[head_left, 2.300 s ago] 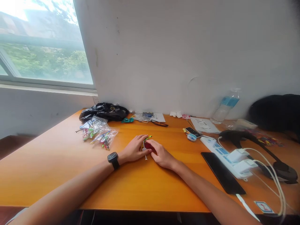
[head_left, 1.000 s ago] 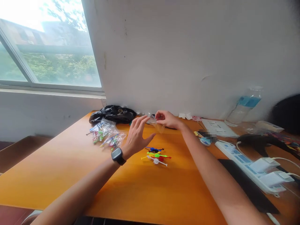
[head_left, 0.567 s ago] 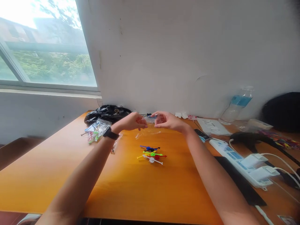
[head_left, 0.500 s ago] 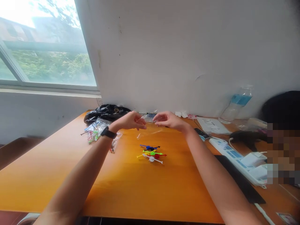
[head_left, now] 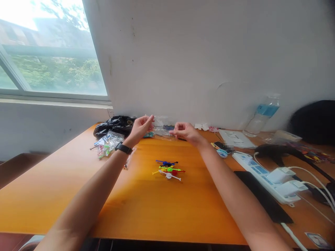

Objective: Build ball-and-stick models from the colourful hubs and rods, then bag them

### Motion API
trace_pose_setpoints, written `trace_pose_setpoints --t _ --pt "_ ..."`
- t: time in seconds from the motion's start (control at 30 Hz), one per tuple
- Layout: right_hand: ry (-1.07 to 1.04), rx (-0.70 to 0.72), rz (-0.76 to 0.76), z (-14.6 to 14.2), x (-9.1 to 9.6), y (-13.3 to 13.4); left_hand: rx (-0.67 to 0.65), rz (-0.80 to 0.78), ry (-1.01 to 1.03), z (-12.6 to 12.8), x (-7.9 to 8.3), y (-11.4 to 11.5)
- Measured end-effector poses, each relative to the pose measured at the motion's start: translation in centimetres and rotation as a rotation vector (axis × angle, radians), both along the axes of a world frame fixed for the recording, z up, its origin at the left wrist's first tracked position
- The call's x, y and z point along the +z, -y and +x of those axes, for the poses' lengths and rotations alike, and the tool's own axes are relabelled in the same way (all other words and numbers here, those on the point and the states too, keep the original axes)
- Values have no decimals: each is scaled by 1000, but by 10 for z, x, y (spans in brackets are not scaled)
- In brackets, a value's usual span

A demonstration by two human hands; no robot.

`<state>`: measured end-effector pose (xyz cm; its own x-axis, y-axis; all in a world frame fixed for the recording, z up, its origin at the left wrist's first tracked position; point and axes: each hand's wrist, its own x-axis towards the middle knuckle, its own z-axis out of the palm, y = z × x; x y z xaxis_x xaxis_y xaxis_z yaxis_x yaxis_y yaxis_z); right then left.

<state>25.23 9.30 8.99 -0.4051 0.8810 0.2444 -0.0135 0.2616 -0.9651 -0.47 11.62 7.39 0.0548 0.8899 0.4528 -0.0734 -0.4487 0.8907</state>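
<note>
Between my two hands a clear plastic bag (head_left: 161, 129) is stretched above the far part of the table. My left hand (head_left: 141, 128), with a black band on its wrist, pinches the bag's left side, thumb upward. On the other side my right hand (head_left: 184, 132) pinches its right edge between thumb and fingers. Nearer to me, a small pile of coloured plastic arrow spinners (head_left: 169, 170), in blue, black, yellow, green, red and white, lies on the wooden table (head_left: 157, 209).
Clear bags with coloured pieces (head_left: 106, 146) and a black plastic bag (head_left: 112, 127) lie at the back left. Along the right are a white power strip (head_left: 261, 176) with plugs, a phone (head_left: 222, 146), a dark flat pad (head_left: 264, 195) and a leaning clear bottle (head_left: 261, 116).
My left hand has risen and turned thumb-up, and my right fingers have closed in. The clear bag is now raised and spread between both hands. The spinner pile has stayed put.
</note>
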Motion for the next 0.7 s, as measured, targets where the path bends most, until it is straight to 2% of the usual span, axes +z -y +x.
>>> trace_pose_setpoints --t 0.1,0.23,0.47,0.6,0.7 --pt "-168 -105 -30 -10 0 -1 141 48 92 8 -2 -1" --pt "-281 -173 -49 -9 2 -3 173 94 163 7 0 0" --pt "-87 -103 29 7 9 3 220 210 114 7 7 8" --pt "-17 -48 13 7 14 8 210 257 90 13 9 12" --pt "-65 -130 -4 4 14 6 265 280 86 17 10 15"
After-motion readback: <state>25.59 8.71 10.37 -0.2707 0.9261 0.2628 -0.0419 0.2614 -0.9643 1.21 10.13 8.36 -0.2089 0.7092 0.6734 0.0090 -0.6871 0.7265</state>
